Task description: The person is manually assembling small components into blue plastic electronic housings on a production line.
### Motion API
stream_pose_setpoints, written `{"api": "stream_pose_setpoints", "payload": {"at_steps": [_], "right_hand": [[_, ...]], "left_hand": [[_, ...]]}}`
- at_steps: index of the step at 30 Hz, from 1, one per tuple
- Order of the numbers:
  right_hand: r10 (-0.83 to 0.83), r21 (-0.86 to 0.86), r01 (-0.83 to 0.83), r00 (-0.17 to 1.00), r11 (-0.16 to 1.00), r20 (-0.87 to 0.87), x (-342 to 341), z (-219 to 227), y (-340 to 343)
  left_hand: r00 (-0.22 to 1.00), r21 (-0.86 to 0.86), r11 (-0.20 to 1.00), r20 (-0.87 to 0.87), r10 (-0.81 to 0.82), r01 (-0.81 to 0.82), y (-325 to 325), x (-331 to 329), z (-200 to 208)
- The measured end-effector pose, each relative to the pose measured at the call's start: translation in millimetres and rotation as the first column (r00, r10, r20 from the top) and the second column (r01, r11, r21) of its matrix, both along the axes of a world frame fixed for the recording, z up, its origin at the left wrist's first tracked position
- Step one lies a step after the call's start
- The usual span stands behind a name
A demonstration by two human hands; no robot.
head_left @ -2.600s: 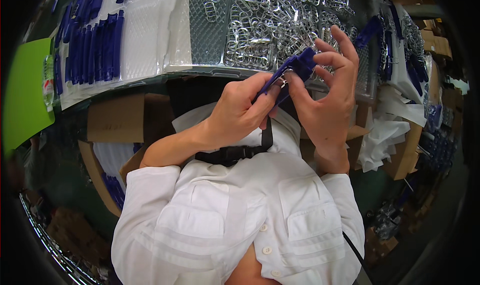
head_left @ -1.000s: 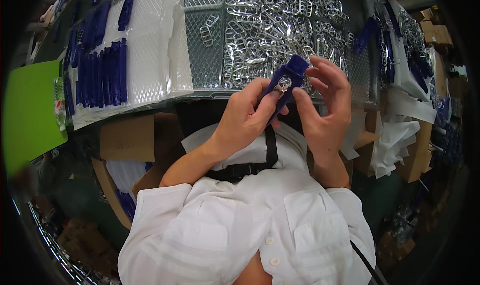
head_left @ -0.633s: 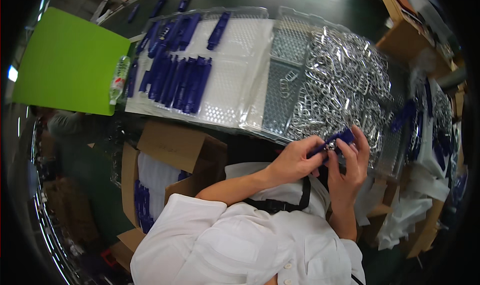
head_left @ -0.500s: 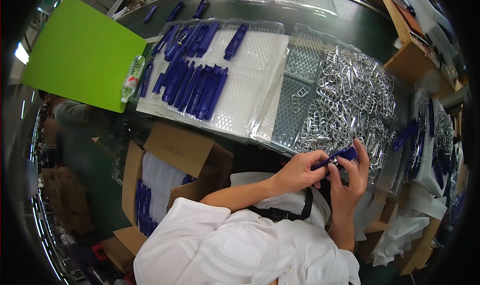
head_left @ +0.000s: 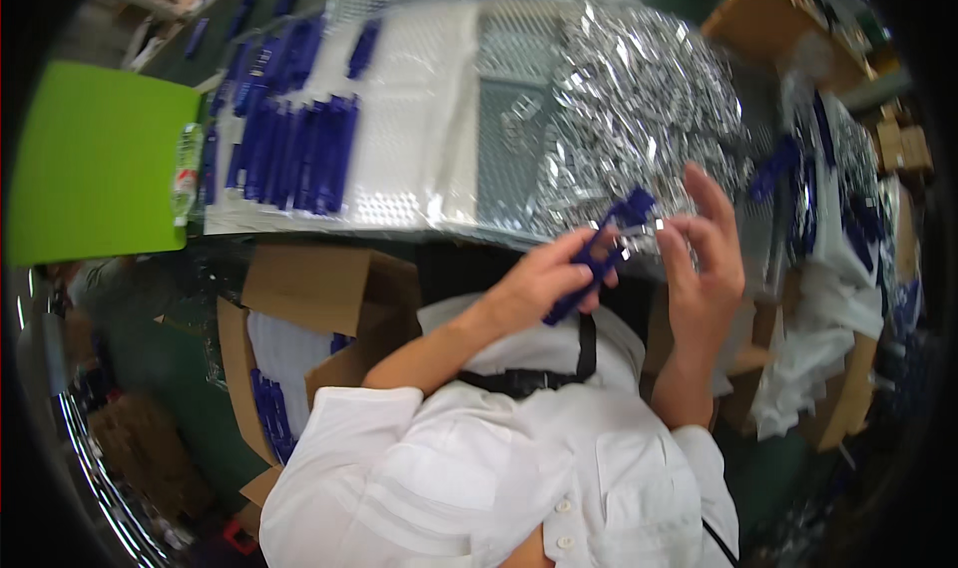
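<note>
My left hand [head_left: 534,286] grips a long dark-blue plastic holder [head_left: 597,254], which slants across my fingers below a heap of metal clips. Close to its upper end, my right hand [head_left: 711,269] pinches a small silver metal clip [head_left: 639,234] between thumb and finger, with the other fingers raised. Motion blur hides whether the clip is joined to the holder. Behind both hands lies the heap of shiny silver clips [head_left: 639,119] in a clear plastic tray [head_left: 509,159].
Several blue holders [head_left: 299,159] lie in rows on a white-lined tray [head_left: 399,169] at left. A plastic bottle [head_left: 187,174] lies by a green board [head_left: 100,169]. Below the table, an open carton [head_left: 299,279] contains more blue parts. Clear bags [head_left: 818,318] hang at right.
My view has shifted, so the table sits higher and further left. The blue holder has turned steeper in my left hand, and my right hand has drawn slightly away from it.
</note>
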State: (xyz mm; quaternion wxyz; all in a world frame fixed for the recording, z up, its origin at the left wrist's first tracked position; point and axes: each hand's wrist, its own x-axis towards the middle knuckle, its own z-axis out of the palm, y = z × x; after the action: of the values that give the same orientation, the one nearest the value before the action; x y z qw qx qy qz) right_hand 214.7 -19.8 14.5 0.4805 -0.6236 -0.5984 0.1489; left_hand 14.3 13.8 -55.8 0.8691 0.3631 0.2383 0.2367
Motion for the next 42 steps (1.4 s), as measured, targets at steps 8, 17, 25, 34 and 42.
{"api": "stream_pose_setpoints", "payload": {"at_steps": [8,17,25,34,42], "right_hand": [[0.111,-0.078,-0.105,0.991,0.991,0.077,-0.6,6.0,1.4],[0.098,-0.042,-0.091,0.965,0.995,0.244,-4.9,-9.1,-3.5],[0.085,-0.119,-0.043,0.919,0.992,0.384,-13.1,-13.1,-4.5],[0.046,-0.073,-0.014,0.886,0.997,0.461,-18.2,-19.7,-9.2],[-0.162,-0.037,0.170,0.974,0.985,0.157,-24.7,-14.3,-9.2]], "left_hand": [[0.997,0.063,0.996,-0.040,0.058,-0.056,-3.5,4.4,8.8],[0.993,0.208,0.976,-0.087,0.079,-0.059,-17.8,7.0,2.2],[0.975,0.249,0.964,-0.177,0.136,-0.090,-19.6,10.6,1.8],[0.940,0.384,0.911,-0.228,0.252,-0.151,-22.0,13.2,-4.4],[0.914,0.506,0.847,-0.246,0.322,-0.162,-18.3,14.7,1.9]]}}
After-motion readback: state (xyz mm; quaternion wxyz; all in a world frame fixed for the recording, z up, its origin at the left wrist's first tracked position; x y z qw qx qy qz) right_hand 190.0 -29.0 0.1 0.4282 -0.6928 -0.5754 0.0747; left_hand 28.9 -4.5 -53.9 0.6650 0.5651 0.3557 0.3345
